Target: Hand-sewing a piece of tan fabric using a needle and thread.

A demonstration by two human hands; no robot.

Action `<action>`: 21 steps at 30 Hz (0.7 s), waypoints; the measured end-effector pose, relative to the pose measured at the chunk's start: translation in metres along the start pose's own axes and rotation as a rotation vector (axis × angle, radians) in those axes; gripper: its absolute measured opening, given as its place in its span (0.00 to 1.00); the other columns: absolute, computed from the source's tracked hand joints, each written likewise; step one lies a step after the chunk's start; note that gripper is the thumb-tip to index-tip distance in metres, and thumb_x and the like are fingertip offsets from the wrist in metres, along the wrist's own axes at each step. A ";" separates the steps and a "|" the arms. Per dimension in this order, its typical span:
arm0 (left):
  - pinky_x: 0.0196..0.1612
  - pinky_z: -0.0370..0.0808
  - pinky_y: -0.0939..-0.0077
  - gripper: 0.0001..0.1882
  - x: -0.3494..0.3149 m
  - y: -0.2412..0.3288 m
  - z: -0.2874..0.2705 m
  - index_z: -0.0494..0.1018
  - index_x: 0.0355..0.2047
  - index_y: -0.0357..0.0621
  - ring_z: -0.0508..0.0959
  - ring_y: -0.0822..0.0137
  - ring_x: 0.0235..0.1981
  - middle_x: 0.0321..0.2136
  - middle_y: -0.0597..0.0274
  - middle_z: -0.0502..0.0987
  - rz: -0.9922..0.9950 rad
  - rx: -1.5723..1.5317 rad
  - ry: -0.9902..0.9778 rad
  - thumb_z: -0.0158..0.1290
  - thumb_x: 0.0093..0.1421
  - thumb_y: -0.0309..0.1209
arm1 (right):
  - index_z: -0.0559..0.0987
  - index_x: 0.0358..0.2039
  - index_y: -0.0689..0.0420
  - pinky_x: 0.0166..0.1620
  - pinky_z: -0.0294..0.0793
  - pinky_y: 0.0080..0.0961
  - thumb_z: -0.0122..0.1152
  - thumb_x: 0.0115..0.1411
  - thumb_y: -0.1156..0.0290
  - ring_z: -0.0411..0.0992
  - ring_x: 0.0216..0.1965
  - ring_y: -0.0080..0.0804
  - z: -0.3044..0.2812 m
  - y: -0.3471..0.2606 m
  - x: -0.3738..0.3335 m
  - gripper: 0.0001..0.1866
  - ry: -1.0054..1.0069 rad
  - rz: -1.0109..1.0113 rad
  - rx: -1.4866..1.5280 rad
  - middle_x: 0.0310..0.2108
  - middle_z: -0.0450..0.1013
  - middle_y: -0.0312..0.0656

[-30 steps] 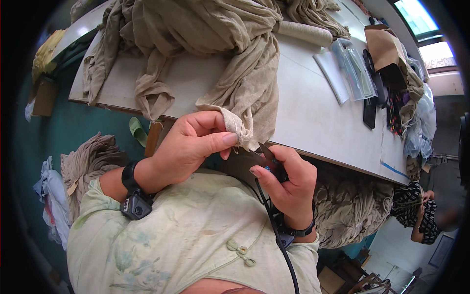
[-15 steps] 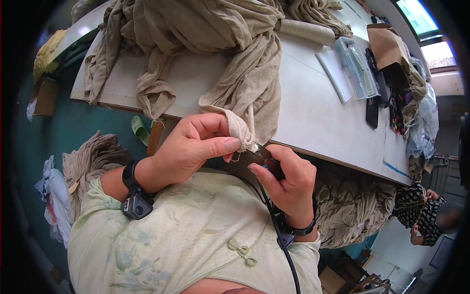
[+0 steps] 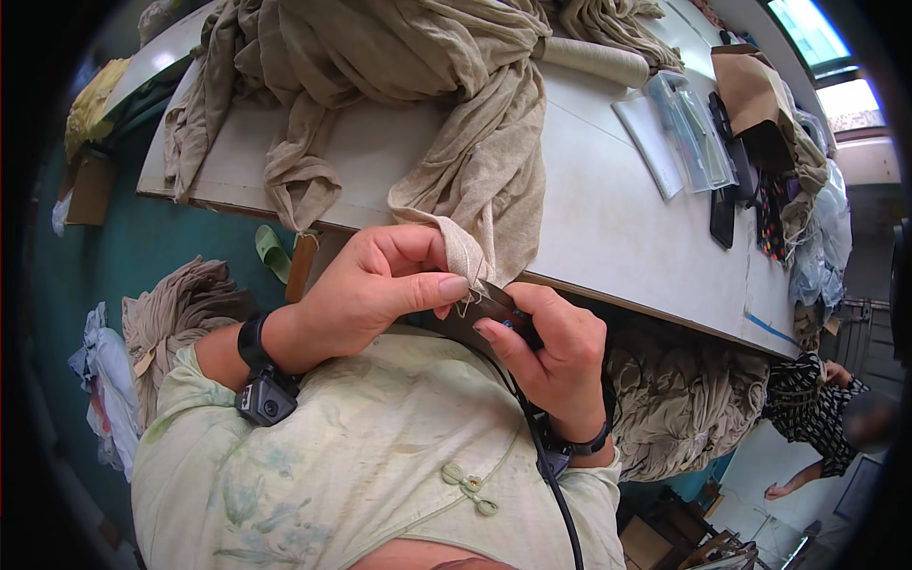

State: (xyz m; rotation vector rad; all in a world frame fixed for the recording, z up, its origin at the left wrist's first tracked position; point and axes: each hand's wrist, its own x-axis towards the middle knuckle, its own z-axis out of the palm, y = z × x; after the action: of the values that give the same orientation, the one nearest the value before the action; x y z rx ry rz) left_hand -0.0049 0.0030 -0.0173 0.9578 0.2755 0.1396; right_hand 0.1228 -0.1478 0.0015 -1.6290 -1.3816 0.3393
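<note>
A long beige knit fabric (image 3: 489, 180) hangs off the table's front edge toward me. Its hem is pinched between the thumb and fingers of my left hand (image 3: 380, 280). Loose pale threads (image 3: 464, 304) stick out below that pinch. My right hand (image 3: 560, 351) is closed on dark metal thread snips (image 3: 496, 306), mostly covered by its fingers. The tips of the snips touch or nearly touch the hem beside my left thumb; whether a thread lies between the blades I cannot tell.
The white table (image 3: 608, 218) carries heaped beige fabric, a fabric roll (image 3: 594, 62), clear plastic sleeves (image 3: 689, 133) and a brown paper bag (image 3: 755, 95). Fabric bundles lie below at left (image 3: 190, 304) and right (image 3: 684, 399). A green slipper (image 3: 273, 252) is on the floor. Another person (image 3: 817, 418) stands far right.
My right hand and the snips have shifted slightly left, closer to the hem and threads. My left hand has barely moved. The other person's arm at far right has lowered.
</note>
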 end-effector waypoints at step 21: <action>0.20 0.71 0.87 0.06 0.005 0.006 -0.004 0.70 0.34 0.34 0.74 0.75 0.21 0.27 0.60 0.74 -0.113 -0.135 0.120 0.49 0.58 0.24 | 0.72 0.34 0.64 0.36 0.68 0.32 0.62 0.49 0.69 0.69 0.32 0.41 -0.078 0.136 0.037 0.15 0.230 0.305 -0.665 0.30 0.70 0.47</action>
State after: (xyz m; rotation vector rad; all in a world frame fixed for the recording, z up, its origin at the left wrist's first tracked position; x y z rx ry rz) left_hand -0.0012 0.0102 -0.0154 0.7990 0.4250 0.1105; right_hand 0.2747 -0.1411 -0.0518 -2.3488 -1.1249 -0.1596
